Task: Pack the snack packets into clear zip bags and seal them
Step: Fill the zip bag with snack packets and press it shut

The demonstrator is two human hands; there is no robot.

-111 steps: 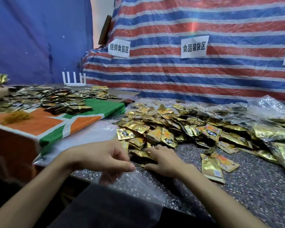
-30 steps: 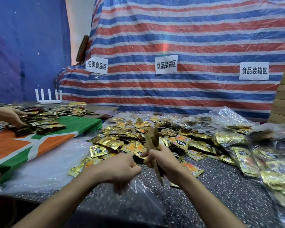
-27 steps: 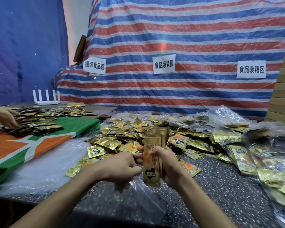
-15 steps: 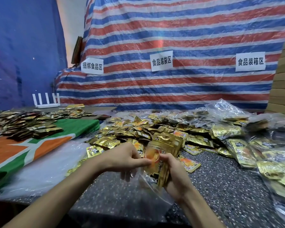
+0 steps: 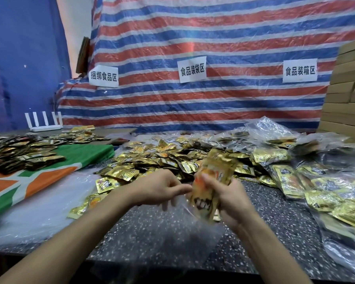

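My right hand (image 5: 228, 199) grips a stack of gold snack packets (image 5: 211, 181), held upright with its lower end inside the mouth of a clear zip bag (image 5: 195, 228). My left hand (image 5: 158, 187) pinches the bag's left rim and holds it open. The bag hangs down over the table's front edge. Behind my hands lies a wide heap of loose gold packets (image 5: 162, 158) on the dark speckled table (image 5: 152, 232).
Filled clear bags (image 5: 320, 181) are piled at the right. A green and orange cloth (image 5: 39, 177) with more packets covers the left. Clear plastic sheets (image 5: 39, 212) lie at the front left. Cardboard boxes (image 5: 348, 95) stand at the back right, a white router (image 5: 43, 121) at the back left.
My right hand lifted a stack of packets from the heap, turned it upright and pushed its lower end into the bag. Another person's hand at the far left has gone from view.
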